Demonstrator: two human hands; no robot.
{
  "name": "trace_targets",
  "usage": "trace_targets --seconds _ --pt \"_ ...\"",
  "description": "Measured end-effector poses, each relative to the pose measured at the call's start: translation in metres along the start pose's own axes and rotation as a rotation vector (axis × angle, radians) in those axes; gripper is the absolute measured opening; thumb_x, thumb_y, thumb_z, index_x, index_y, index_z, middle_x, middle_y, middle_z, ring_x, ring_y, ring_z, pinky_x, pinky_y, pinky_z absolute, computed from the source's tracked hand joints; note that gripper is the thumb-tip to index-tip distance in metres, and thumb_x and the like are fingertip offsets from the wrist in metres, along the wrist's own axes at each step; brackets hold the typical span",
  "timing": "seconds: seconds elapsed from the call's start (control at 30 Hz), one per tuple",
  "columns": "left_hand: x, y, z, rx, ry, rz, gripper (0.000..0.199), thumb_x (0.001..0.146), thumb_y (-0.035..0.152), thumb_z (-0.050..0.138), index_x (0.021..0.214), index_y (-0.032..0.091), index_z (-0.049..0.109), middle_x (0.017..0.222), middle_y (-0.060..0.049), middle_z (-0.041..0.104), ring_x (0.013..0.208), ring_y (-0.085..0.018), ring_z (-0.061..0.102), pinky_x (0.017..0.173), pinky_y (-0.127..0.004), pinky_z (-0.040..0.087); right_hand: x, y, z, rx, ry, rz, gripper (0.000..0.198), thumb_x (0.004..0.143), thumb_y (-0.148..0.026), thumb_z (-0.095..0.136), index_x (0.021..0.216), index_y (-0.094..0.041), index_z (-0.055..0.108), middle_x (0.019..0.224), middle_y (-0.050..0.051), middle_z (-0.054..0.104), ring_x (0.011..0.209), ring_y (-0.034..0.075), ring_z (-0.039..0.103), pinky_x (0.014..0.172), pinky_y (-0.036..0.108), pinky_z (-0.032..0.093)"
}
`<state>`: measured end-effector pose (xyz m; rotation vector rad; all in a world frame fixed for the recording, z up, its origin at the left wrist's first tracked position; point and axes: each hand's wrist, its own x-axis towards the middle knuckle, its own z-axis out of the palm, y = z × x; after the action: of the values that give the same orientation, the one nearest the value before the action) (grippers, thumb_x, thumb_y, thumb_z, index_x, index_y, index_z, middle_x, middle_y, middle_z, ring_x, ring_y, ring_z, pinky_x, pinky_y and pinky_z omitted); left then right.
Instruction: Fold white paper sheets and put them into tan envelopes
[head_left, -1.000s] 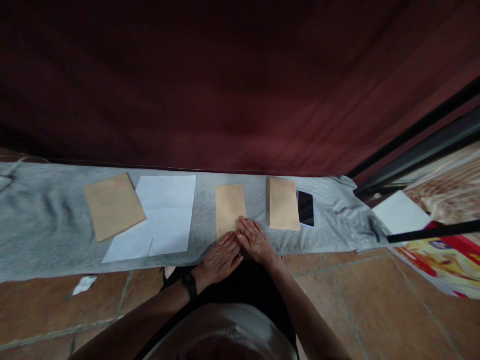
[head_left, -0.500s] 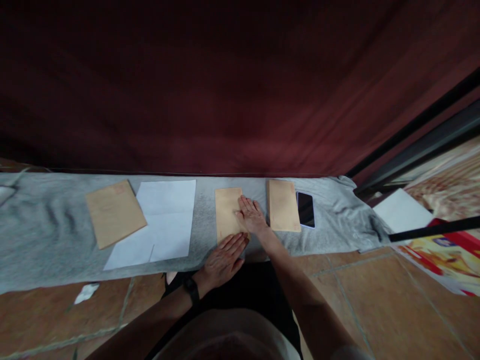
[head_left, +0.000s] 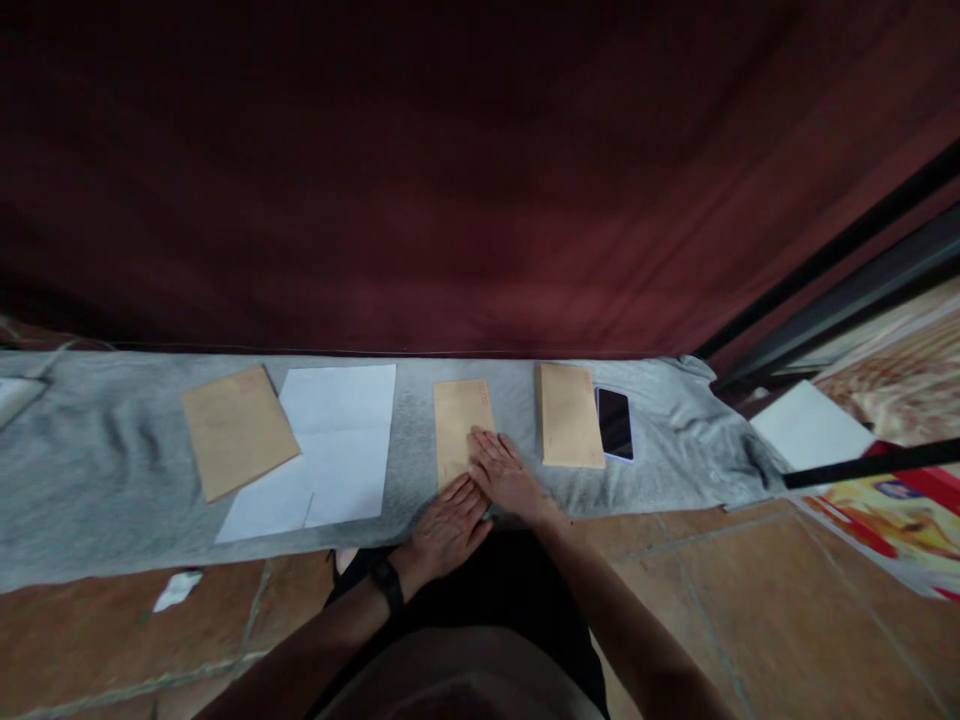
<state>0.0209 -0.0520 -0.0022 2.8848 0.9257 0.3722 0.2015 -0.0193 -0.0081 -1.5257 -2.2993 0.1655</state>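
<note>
A brown paper envelope (head_left: 460, 410) lies flat on the grey cloth in front of me. My left hand (head_left: 448, 525) rests with its fingers stretched over the envelope's near end, covering that edge. My right hand (head_left: 504, 472) lies flat on the envelope's lower right part, fingers extended and touching the left fingertips. To the right is a stack of brown envelopes (head_left: 570, 415). On the left, another brown envelope or stack (head_left: 238, 430) overlaps white paper sheets (head_left: 349, 430), which show a fold line.
A phone (head_left: 615, 423) lies beside the right stack on the grey cloth (head_left: 682, 450). Dark red fabric (head_left: 450, 200) hangs behind. At right are black bars (head_left: 870, 462) and a red-yellow box (head_left: 892, 510). A white scrap (head_left: 177, 590) lies on the tiled floor (head_left: 720, 570).
My right hand has slid down the envelope toward me, uncovering its upper right part and meeting my left hand. My left hand stays at the near end. The view has shifted slightly.
</note>
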Motion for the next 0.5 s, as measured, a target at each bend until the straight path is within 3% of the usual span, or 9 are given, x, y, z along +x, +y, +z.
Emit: trace_targets --seconds 0.17,0.5 --pt "0.001 -0.001 -0.002 -0.037 -0.008 0.022 0.048 0.102 0.038 0.041 0.142 0.015 0.054 0.146 -0.012 0.06 0.143 -0.022 0.047 0.123 -0.043 0.031 -0.042 -0.013 -0.008 0.046 0.032 0.065 0.053 0.107 -0.035 0.038 0.157 -0.017 0.036 0.16 0.009 0.042 0.148 0.02 0.04 0.125 0.042 0.029" --pt "-0.028 -0.01 -0.005 0.02 0.04 -0.069 0.067 0.102 0.048 0.042 0.158 0.014 0.031 0.16 -0.015 0.041 0.149 -0.025 0.038 0.123 -0.044 0.032 -0.063 -0.01 -0.027 -0.012 0.002 0.085 0.061 0.105 -0.038 0.046 0.16 -0.017 0.03 0.161 0.011 0.04 0.147 0.027 0.041 0.125 0.049 0.026"
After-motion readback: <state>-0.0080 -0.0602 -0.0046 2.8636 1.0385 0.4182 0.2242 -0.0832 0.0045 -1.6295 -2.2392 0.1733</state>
